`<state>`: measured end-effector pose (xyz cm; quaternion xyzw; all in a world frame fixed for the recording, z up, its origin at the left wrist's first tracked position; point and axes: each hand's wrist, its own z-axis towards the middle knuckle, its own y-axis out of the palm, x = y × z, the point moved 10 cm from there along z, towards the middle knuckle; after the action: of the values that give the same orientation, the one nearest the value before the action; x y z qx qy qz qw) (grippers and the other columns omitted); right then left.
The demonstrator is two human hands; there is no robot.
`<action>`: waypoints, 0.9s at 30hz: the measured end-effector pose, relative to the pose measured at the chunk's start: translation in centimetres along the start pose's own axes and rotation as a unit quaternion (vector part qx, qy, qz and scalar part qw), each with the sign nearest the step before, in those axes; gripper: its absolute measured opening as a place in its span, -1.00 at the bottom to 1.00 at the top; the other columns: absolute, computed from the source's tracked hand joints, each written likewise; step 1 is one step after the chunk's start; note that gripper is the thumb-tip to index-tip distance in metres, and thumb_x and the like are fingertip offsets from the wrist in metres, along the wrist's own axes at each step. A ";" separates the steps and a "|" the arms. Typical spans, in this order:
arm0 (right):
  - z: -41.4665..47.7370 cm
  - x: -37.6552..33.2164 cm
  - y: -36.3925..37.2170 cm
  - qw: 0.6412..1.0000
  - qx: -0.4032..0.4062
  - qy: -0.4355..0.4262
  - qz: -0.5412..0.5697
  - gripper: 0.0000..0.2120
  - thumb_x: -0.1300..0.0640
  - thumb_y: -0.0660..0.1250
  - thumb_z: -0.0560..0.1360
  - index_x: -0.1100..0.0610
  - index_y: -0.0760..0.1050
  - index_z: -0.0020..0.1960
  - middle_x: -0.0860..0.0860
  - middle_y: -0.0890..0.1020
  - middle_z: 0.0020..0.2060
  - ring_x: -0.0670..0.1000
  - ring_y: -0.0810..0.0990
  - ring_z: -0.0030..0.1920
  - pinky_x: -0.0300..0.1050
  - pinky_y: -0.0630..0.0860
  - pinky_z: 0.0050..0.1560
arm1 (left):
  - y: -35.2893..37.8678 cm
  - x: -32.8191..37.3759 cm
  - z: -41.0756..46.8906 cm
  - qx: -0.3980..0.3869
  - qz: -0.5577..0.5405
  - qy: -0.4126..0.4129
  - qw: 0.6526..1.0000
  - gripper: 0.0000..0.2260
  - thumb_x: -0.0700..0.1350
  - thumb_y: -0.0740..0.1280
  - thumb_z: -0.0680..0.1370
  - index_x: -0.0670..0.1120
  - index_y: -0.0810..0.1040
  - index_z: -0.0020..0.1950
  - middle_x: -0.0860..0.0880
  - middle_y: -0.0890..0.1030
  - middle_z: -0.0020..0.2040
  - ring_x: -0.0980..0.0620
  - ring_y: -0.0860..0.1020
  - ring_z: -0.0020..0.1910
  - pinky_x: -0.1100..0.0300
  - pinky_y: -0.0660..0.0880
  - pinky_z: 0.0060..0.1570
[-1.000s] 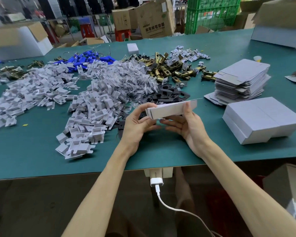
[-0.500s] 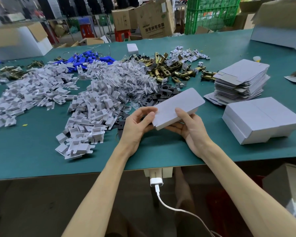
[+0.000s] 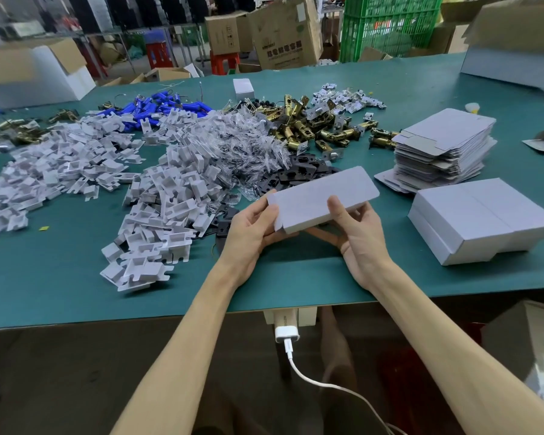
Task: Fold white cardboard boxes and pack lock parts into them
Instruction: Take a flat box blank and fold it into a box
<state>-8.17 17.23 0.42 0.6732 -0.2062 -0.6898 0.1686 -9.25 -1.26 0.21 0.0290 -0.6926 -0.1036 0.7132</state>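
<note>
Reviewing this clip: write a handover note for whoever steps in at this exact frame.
Hands: the left hand grips the left end of a small white cardboard box; the right hand holds its right part, thumb on top, above the green table.
Things: flat white box blanks are stacked right, closed white boxes nearer. White plastic inserts, brass latches and black plates lie piled ahead.
Done: this box is formed.
Left: contents not visible; many blanks unfolded.
</note>
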 end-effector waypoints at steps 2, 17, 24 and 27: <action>0.0 -0.1 -0.1 1.000 0.014 -0.005 -0.024 -0.57 0.02 0.51 0.42 0.16 0.55 0.22 0.09 0.71 0.11 0.09 0.68 0.19 0.08 0.68 0.02 | -0.4 0.1 -0.1 0.025 0.002 0.004 1.000 -0.63 -0.15 0.23 0.73 -0.17 0.43 0.54 -0.17 0.59 0.40 -0.08 0.60 0.25 -0.18 0.57 0.27; 0.2 0.6 -0.6 0.999 0.007 0.007 -0.033 -0.79 0.22 0.50 0.49 0.17 0.64 0.12 0.14 0.72 0.10 0.17 0.68 0.17 0.15 0.65 0.13 | -1.1 0.2 -0.1 0.038 -0.030 0.019 0.999 -0.75 -0.15 0.21 0.74 -0.13 0.62 0.33 -0.11 0.71 0.16 -0.06 0.65 0.14 0.04 0.69 -0.06; 0.1 0.5 -0.4 1.000 -0.003 0.006 -0.022 -0.80 0.23 0.47 0.51 0.19 0.64 0.12 0.13 0.72 0.08 0.15 0.69 0.16 0.03 0.66 0.05 | -0.8 0.1 -0.1 0.018 -0.061 0.012 0.998 -0.76 -0.18 0.25 0.72 -0.13 0.64 0.32 -0.11 0.71 0.20 -0.07 0.65 0.19 -0.01 0.67 0.02; -0.1 0.3 -0.2 0.999 -0.001 -0.005 -0.037 -0.81 0.25 0.48 0.51 0.18 0.64 0.11 0.11 0.73 0.07 0.12 0.70 0.14 0.04 0.67 0.08 | -0.6 0.2 -0.1 0.013 -0.054 0.013 0.998 -0.75 -0.20 0.21 0.73 -0.12 0.64 0.31 -0.12 0.71 0.20 -0.08 0.66 0.20 0.02 0.67 0.03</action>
<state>-8.12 17.29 0.07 0.6769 -0.1813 -0.6990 0.1426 -9.23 -1.90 0.30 0.0766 -0.6821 -0.1328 0.7150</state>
